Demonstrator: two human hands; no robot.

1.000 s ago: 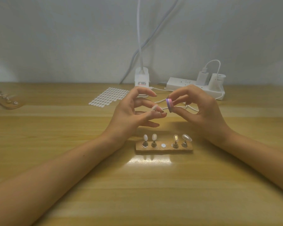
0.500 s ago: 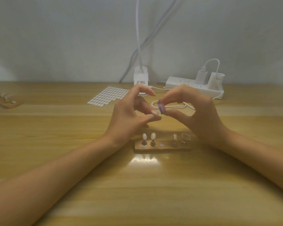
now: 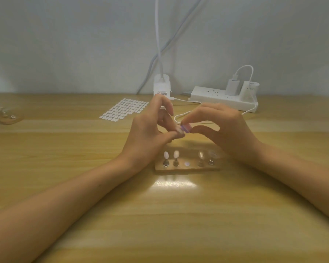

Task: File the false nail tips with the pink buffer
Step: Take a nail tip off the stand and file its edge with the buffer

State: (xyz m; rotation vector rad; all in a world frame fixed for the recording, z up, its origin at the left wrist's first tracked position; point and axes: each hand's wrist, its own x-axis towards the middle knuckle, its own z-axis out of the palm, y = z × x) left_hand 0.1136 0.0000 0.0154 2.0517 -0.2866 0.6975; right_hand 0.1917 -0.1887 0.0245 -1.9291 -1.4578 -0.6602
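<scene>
My right hand [image 3: 224, 131] pinches a small pink and purple buffer [image 3: 185, 128] between thumb and fingers above the table. My left hand [image 3: 150, 133] pinches a pale false nail tip [image 3: 179, 130] between thumb and finger, and the buffer's end lies against it. Below the hands a wooden holder [image 3: 188, 168] carries several nail tips on small metal stands: two white ones [image 3: 171, 155] to the left, two clear ones [image 3: 206, 155] to the right, and one bare round spot in the middle.
A sheet of small white stickers [image 3: 124, 110] lies behind my left hand. A white power strip [image 3: 222, 97] with chargers and a white cable [image 3: 186, 116] sit at the back, beside a lamp base [image 3: 161, 87]. Another wooden holder [image 3: 5, 114] rests at far left.
My right hand brought the buffer left and down until it met the nail tip in my left hand. The left hand lowered slightly.
</scene>
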